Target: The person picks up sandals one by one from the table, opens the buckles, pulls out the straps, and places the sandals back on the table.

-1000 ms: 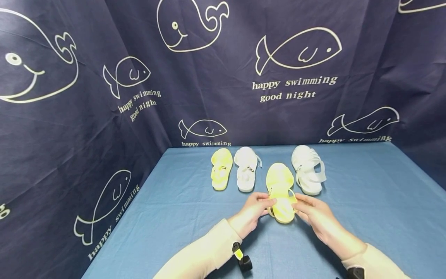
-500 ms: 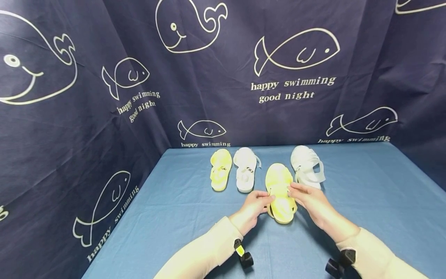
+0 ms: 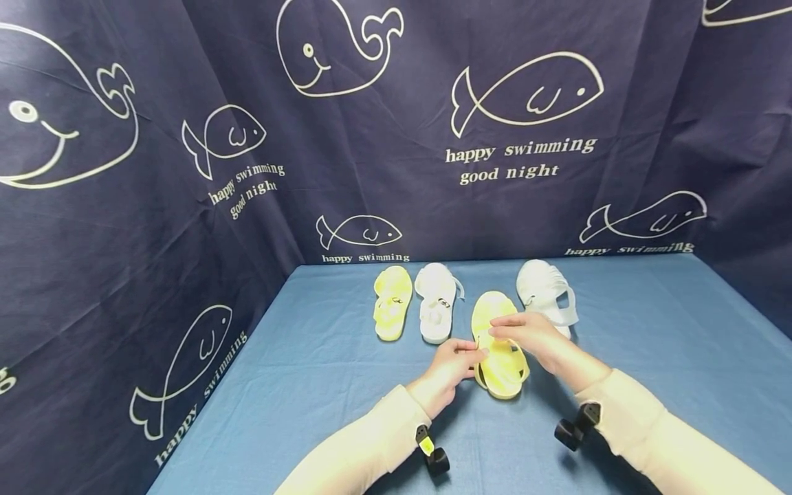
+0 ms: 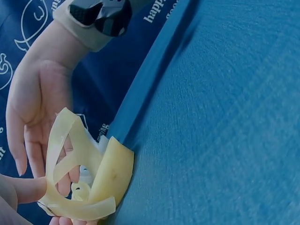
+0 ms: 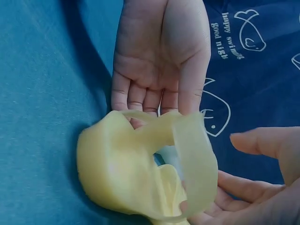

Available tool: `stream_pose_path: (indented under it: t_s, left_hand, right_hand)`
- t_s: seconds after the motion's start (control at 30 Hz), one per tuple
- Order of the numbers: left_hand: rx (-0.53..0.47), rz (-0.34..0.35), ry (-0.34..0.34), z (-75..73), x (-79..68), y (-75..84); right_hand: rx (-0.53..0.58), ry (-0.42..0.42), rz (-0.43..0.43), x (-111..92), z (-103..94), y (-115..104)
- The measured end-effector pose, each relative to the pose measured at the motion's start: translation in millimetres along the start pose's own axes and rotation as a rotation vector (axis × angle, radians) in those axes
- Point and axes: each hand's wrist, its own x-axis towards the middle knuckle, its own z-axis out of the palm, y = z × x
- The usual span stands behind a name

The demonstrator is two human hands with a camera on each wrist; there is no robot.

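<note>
A yellow sandal [image 3: 502,377] stands on the blue cloth in front of me, its toe pointing away. My left hand [image 3: 450,369] pinches the sandal's left edge at the strap; in the left wrist view its thumb [image 4: 29,188] presses on the strap. Over the middle of the sandal reaches my right hand [image 3: 547,344], with its fingers extended leftward. The right wrist view shows the right thumb [image 5: 255,142] apart from the fingers, behind the upright ankle strap [image 5: 199,164]. Whether the right fingertips touch the sandal is hard to tell.
Behind stand another yellow sandal [image 3: 391,313] and a white sandal [image 3: 434,302], side by side. A second white sandal [image 3: 540,283] stands at the right, partly covered by my right hand. Dark printed curtains [image 3: 383,172] border the blue cloth [image 3: 291,344] at the back and left.
My right hand has moved from the sandal's right edge up and leftward over its middle, releasing the strap on that side. The left hand keeps its hold in nearly the same spot.
</note>
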Motion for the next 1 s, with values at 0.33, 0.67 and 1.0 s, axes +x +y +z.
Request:
stream_pose_path:
  t_s: [0.33,0.67,1.0]
  left_hand:
    - [0.001,0.014,-0.004,0.6,2.3,0.0]
    - [0.005,0.030,-0.010,-0.5,3.5,-2.6]
    - [0.015,0.026,-0.010,-2.3,3.0,-4.2]
  right_hand:
    - [-0.222,-0.024,-0.047,11,8.8,-7]
    - [-0.330,0.022,-0.156,16,13.3,-1]
    - [-0.395,0.015,-0.193,17,9.7,4]
